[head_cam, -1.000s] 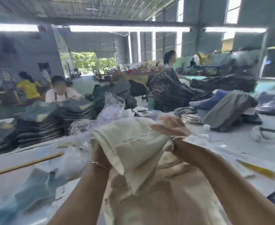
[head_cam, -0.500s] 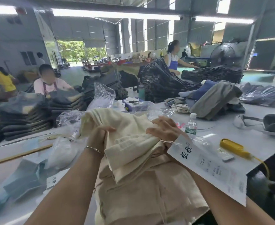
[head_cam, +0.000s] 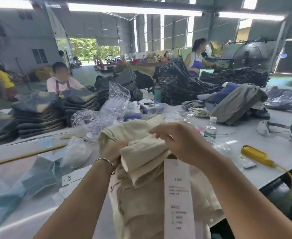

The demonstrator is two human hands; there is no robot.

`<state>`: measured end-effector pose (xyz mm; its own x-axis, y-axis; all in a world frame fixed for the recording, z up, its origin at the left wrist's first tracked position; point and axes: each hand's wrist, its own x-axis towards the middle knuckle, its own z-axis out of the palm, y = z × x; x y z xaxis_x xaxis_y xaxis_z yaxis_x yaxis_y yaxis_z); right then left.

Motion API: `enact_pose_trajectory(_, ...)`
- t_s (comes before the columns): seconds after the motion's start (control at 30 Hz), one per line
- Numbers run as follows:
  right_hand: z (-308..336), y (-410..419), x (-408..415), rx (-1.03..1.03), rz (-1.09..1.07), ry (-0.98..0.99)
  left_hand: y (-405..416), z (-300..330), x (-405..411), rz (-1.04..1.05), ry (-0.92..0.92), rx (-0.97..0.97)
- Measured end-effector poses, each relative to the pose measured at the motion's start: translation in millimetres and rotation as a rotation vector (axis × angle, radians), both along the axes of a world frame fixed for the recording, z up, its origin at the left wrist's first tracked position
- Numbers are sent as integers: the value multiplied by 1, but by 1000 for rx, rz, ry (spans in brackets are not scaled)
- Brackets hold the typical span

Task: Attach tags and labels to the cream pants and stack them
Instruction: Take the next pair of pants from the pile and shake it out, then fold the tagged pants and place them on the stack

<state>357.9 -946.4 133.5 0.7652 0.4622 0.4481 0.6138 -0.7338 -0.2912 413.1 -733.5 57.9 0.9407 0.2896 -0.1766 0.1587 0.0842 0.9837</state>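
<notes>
both hands (head_cam: 114,152) (head_cam: 181,144) clutch the bunched cream cotton pants (head_cam: 141,152), whose long white paper tag (head_cam: 178,195) dangles near and could tear if tugged.

You can make out printed lines on the long white tag (head_cam: 178,195) hanging over the cream pants (head_cam: 141,195), but all of it is too blurred to read
</notes>
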Motion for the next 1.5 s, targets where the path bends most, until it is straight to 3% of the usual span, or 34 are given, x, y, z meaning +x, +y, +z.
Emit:
enact_pose_trajectory(0.1, 13, 40, -21, 91, 112, -17, 14, 2, -20, -33, -40, 88)
enact_pose_trajectory(0.23, 5, 125, -48, 24, 369, 29, 74, -15, -51, 3, -37, 191)
enact_pose_trajectory(0.4, -57, 246, -67, -100, 552, 167, 207, -57, -138, 234, 81, 225)
enact_pose_trajectory(0.53, -117, 337, -77, -194, 596, 395, 332, -95, -226, 449, 234, 176)
enact_pose_trajectory(0.67, -162, 462, -97, -196, 649, 675, 460, -114, -295, 844, 126, 178)
enact_pose_trajectory(0.77, -188, 557, -121, -188, 697, 791, 548, -137, -315, 953, 153, 343)
enact_pose_trajectory(0.87, -211, 635, -142, -205, 717, 873, 624, -162, -334, 877, 399, 771)
enact_pose_trajectory(0.97, -232, 686, -151, -238, 692, 920, 703, -185, -346, 535, 707, 1266)
enact_pose_trajectory(1.1, -255, 728, -154, -317, 642, 953, 778, -216, -334, 22, 970, 1508)
enact_pose_trajectory(1.17, -265, 742, -153, -349, 638, 970, 793, -224, -328, -64, 902, 1670)
enact_pose_trajectory(1.27, -274, 758, -148, -331, 624, 1021, 805, -219, -327, 81, 372, 1734)
enact_pose_trajectory(1.3, -277, 762, -146, -319, 601, 1039, 807, -213, -330, 212, 247, 1664)
enact_pose_trajectory(1.4, -284, 772, -144, -259, 548, 1125, 812, -174, -328, 753, 225, 1200)
enact_pose_trajectory(1.5, -274, 793, -142, 89, 507, 1385, 811, -111, -328, 1070, -113, 955)
